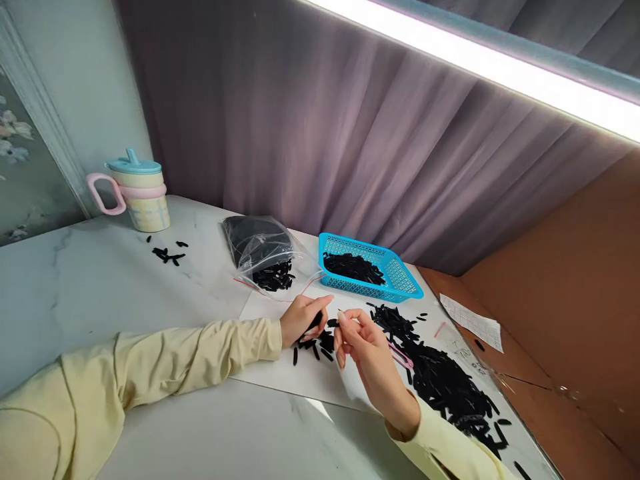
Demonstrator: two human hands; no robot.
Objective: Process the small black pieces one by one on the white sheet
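Note:
My left hand (304,320) is curled closed around several small black elongated pieces (315,322), with its thumb pointing to the right. Beside it, my right hand (367,347) pinches thumb and finger together at what looks like one small black piece (333,323). Under both hands lies a white sheet (270,370) with a small scatter of black pieces (325,343) on it. A pink-handled tool (403,357) shows behind my right hand; whether the hand touches it I cannot tell. To the right spreads a large heap of the same pieces (450,383).
Behind the hands stand a blue perforated basket (400,290) and a clear zip bag (260,247), both with black pieces inside. A lidded cup (147,203) stands at the back left near several loose pieces (167,255). A printed paper (473,321) lies at the right.

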